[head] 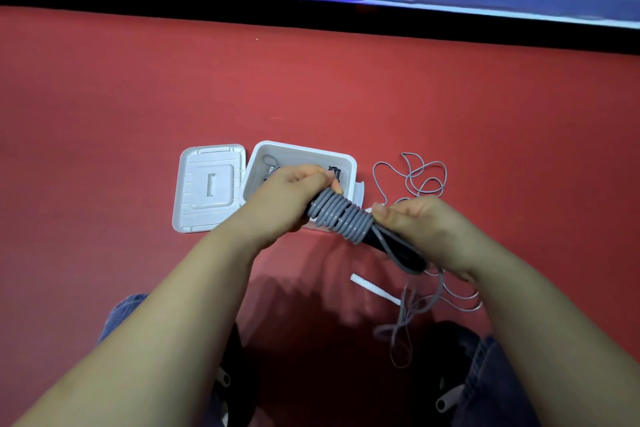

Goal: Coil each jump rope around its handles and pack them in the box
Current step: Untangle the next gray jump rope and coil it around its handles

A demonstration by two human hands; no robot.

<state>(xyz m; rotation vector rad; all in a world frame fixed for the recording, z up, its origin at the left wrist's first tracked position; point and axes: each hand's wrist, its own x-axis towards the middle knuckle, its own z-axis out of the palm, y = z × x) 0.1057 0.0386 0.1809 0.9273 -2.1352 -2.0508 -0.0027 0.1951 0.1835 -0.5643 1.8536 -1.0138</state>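
One rope already seems to lie inside the white box (347,163), though dark shapes there are hard to read; its lid (207,187) lies upturned just left of the box. The jump rope (341,215) in hand is held above the box's near edge, with many grey turns wound tight around its black handles (398,250). A loose tail (412,308) hangs toward the red floor (138,97), so I judge the coiling unfinished and the packing still ahead. More loose cord (415,177) lies right of the box. The left hand (291,198) grips the bundle's far end; the right hand (422,229) pinches near its near end. Its long axis runs diagonally, from far-left to near-right.
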